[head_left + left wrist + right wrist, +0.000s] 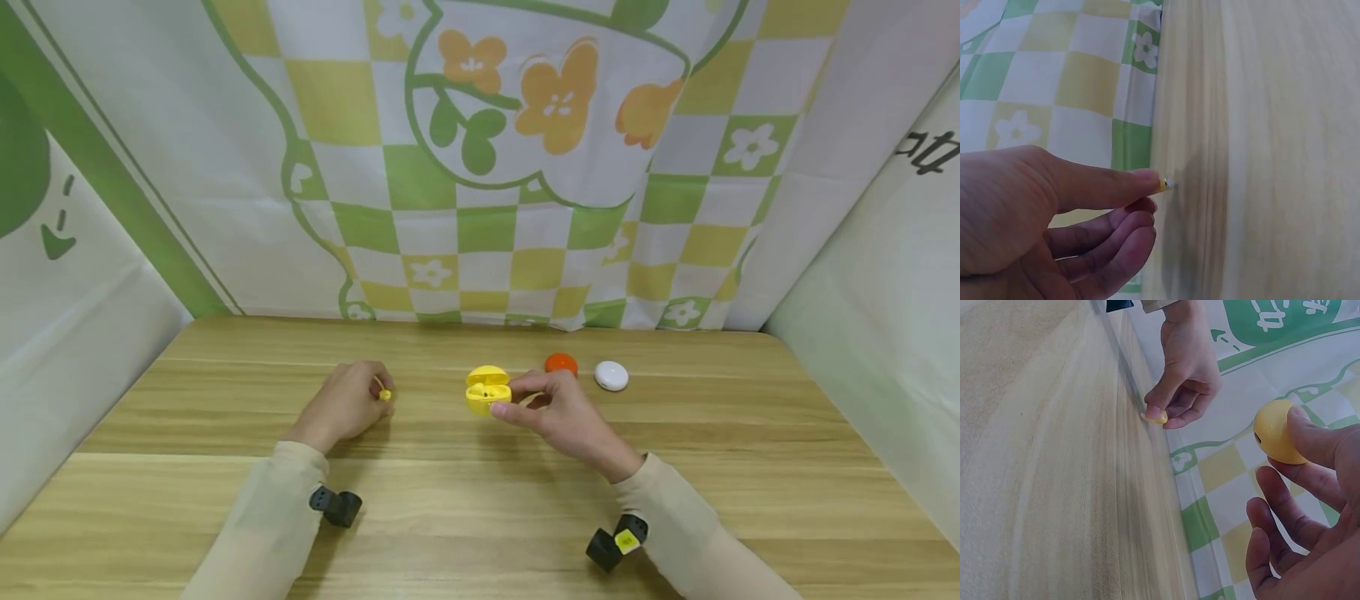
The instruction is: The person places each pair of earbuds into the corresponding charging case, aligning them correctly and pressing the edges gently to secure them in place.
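Two hands over a wooden worktop [480, 500], each holding a small yellow thing.

The left hand [341, 404] pinches a yellow earbud [384, 393] between thumb and forefinger, its tip touching the worktop. The right hand [558, 412] grips an open yellow case [488, 390] with thumb and curled fingers [1310, 440], just above the worktop, near its middle. Behind it lie an orange case [561, 363] and a white case [611, 375], just beside each other.

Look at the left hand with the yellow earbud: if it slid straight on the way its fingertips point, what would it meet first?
Probably the open yellow case in the right hand; the left hand points the earbud toward it across bare table, though depth is uncertain.
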Available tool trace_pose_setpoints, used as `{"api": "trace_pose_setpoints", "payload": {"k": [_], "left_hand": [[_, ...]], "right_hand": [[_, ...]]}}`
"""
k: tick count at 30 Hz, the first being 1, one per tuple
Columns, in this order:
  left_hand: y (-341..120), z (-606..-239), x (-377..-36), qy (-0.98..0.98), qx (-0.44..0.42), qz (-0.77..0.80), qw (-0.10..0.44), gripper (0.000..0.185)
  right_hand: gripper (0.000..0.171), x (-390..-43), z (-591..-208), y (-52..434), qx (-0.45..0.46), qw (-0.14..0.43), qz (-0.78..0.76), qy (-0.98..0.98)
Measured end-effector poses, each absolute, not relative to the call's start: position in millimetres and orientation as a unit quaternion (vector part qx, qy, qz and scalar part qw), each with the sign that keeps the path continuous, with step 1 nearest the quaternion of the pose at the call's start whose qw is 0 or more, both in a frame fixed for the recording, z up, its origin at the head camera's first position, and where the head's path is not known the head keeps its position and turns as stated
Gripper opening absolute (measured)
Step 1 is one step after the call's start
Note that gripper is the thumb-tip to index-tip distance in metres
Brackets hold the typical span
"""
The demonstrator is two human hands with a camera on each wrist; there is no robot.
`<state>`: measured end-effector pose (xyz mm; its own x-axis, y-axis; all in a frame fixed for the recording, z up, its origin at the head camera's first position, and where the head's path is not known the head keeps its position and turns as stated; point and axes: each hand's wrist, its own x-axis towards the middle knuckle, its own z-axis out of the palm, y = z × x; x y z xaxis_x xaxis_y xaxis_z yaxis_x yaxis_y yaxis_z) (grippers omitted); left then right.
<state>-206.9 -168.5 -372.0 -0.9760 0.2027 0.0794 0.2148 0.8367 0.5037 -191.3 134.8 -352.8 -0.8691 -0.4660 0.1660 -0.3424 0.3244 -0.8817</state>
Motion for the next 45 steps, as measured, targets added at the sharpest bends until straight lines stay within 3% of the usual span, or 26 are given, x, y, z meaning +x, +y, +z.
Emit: {"api": "trace_pose_setpoints", "payload": {"k": [26, 36, 45], "left_hand": [[-131.9, -329.3, -188.6, -0.888, -0.237, -0.384, 0.081, 0.011], [-126.1, -319.3, -180.6, -0.86, -0.269, -0.414, 0.126, 0.019], [-122.8, -318.3, -178.2, -0.826, -0.266, -0.482, 0.121, 0.017]], "right_hand": [[0.017, -191.7, -352.0, 134.5, -0.248, 0.055, -0.523, 0.814], [0.017, -192.1, -353.8, 134.5, -0.249, 0.054, -0.521, 0.815], [0.016, -191.6, -354.3, 134.3, -0.251, 0.055, -0.519, 0.815]]}}
